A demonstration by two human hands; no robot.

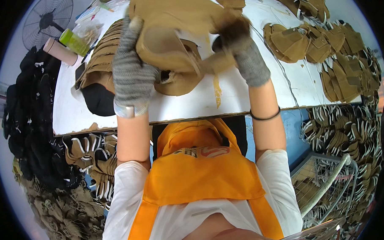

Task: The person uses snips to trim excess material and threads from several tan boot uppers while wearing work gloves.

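My left hand (134,75), in a grey knitted glove, grips a brown suede-like shoe upper (172,17) by its left side, thumb on top. The upper is raised above the white table, its lower part curled and blurred. At its right edge is my right hand (250,58), also gloved in grey; its fingers are dark and smeared by motion, so their hold is unclear. Beneath lies another brown piece (178,88) with a rounded edge, partly hidden. Close beside my left hand, a row of overlapping brown uppers (103,53) ends in a black-lined one.
Several brown uppers lie in piles (287,43) on the right of the white table (243,98). A pink cup (59,52), a green container (74,42) and a fan (47,19) stand far left. Below right is a wire basket (321,179); dark bundles (35,114) hang left.
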